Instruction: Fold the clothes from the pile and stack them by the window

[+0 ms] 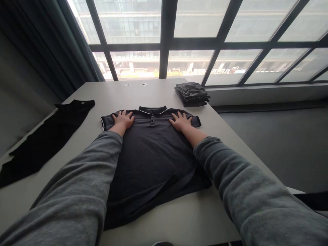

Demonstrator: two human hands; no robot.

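A dark polo shirt (151, 153) with white trim on its collar lies spread face up, collar toward the window. My left hand (123, 120) rests flat with fingers spread on the shirt's left shoulder area, near the sleeve with white edging. On the opposite shoulder, my right hand (180, 121) also lies flat, its fingers apart, close to the other sleeve. Neither hand grips the cloth. Loose folds run across the lower right part of the shirt, and its lower right side is partly behind my right forearm.
The shirt lies on a white table (189, 212). A stack of folded dark striped cloth (192, 93) sits at the back right edge. Another black garment (51, 136) lies along the left. Windows (135, 27) and a dark curtain (48, 37) stand beyond.
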